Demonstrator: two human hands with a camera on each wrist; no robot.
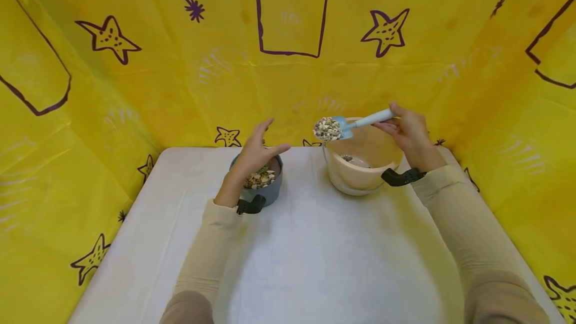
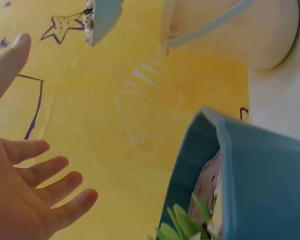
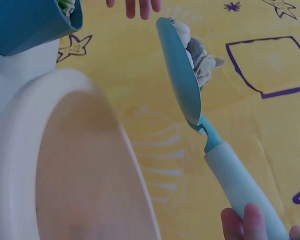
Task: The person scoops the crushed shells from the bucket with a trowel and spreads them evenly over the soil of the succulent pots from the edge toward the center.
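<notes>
My right hand (image 1: pixel 411 134) grips the pale handle of a small light-blue trowel (image 1: pixel 375 118) above the rim of a cream bucket (image 1: pixel 355 184). Pebbles (image 1: pixel 327 129) are heaped on the trowel's blade, which points left. A few more pebbles lie at the bucket's bottom. My left hand (image 1: pixel 257 153) hovers over a blue-grey plant pot (image 1: pixel 271 194), fingers spread and holding nothing. In the left wrist view, green plant leaves (image 2: pixel 185 222) show inside the pot. Pebbles (image 1: pixel 261 178) cover the pot's surface around them, partly hidden by the hand.
A white-covered table (image 1: pixel 315 264) carries the pot and, to its right, the bucket. Yellow cloth (image 1: pixel 288 89) with purple-outlined stars hangs behind and along both sides. A pale bail handle (image 2: pixel 210 25) crosses the bucket's outside.
</notes>
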